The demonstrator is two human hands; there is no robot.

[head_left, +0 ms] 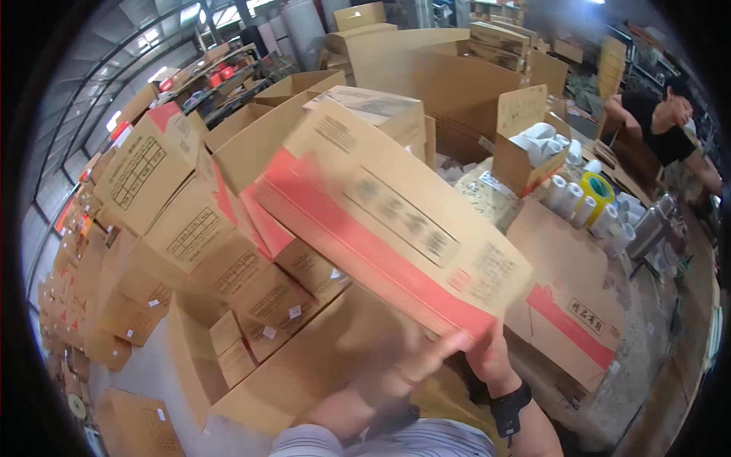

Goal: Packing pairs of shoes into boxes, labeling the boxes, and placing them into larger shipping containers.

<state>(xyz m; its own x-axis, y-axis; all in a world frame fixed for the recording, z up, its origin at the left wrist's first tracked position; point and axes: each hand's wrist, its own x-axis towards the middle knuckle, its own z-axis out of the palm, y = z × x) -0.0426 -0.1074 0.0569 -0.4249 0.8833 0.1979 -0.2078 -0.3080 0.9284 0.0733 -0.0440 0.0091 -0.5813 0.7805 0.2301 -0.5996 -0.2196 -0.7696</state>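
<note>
While the long tan carton [396, 221] is held tilted above an open box [274, 388], its red band is seen clearly, print motion-blurred. Left end is crowded by stacked cartons [145, 183]; more room is left at right, above a low carton [560, 282]. Near end is gripped by right hand [491, 358]; left hand [432, 356] is blurred at lower edge, grip can't be told.

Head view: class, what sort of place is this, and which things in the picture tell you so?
Probably a warehouse or packing workshop. The signs are stacked cardboard cartons, clustered white rolls, and a metal-framed roof overhead.
</note>
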